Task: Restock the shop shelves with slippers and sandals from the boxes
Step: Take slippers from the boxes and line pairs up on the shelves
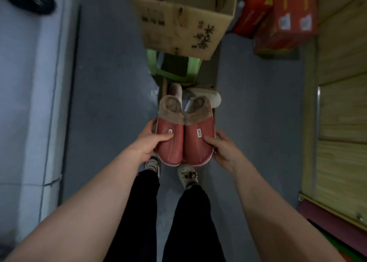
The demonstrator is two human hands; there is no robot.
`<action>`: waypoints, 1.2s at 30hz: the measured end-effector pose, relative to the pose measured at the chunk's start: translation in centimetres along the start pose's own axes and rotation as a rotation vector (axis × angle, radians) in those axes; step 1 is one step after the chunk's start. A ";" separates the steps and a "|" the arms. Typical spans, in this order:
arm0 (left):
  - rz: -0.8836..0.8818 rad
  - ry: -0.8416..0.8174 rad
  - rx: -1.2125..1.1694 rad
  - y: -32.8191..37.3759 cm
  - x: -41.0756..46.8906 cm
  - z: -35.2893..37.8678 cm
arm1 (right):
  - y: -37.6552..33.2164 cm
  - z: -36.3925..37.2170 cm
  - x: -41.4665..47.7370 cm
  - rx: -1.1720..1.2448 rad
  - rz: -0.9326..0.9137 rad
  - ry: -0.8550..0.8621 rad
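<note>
While the person stands in the aisle, the left hand (148, 142) grips the left slipper (170, 142) and the right hand (222, 148) grips the right slipper (198, 148). Each thumb lies across the red upper and the fingers curl round the outer edge. The two slippers are held side by side, soles down, touching along their inner edges, above the person's feet.

Each slipper's long axis runs straight away from the body. The toe is nearest the person and the fur-lined opening points ahead toward the box (184, 23), which sits on a green stool (174, 66). Pale slippers (204, 96) lie lower down, between the stool and the held pair.

A wooden unit (341, 102) stands on the right-hand side and a white unit (29, 82) on the left. No open shelf board is visible, so the destination cannot be told.

Judgement: the pair is out of the box and ready to carry. Either unit lies square to the long axis, so placement calls for a quarter turn of the body. The hand on that side would lead.
</note>
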State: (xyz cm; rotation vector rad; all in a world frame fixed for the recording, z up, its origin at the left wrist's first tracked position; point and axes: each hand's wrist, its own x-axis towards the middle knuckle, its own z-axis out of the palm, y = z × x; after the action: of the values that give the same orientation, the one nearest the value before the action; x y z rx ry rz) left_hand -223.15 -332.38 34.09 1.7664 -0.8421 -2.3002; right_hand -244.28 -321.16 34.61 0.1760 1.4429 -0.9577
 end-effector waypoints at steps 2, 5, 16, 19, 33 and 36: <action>0.052 0.051 -0.101 0.2 -3.1 -0.2 | -1.1 1.0 -2.3 -0.012 -0.019 -0.046; 0.142 0.114 -0.260 -0.2 -7.4 -0.6 | -2.7 2.4 -5.4 -0.014 -0.059 -0.103; 0.567 0.400 -0.745 -2.9 -21.6 -0.6 | -5.8 11.2 -15.3 -0.255 -0.266 -0.370; 0.664 0.454 -0.827 -4.2 -25.0 -1.9 | -4.6 13.9 -17.3 -0.319 -0.285 -0.451; 0.925 0.676 -1.031 -12.5 -39.6 -13.8 | 5.4 29.0 -27.5 -0.592 -0.321 -0.770; 0.948 0.734 -1.054 -15.2 -43.8 -17.3 | 10.2 32.8 -30.1 -0.607 -0.293 -0.821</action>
State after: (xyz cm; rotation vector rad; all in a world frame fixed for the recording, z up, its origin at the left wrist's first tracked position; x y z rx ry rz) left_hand -190.05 -307.46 61.17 1.1232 -0.1385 -0.9769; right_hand -208.33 -322.11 62.83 -0.8093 0.9266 -0.6506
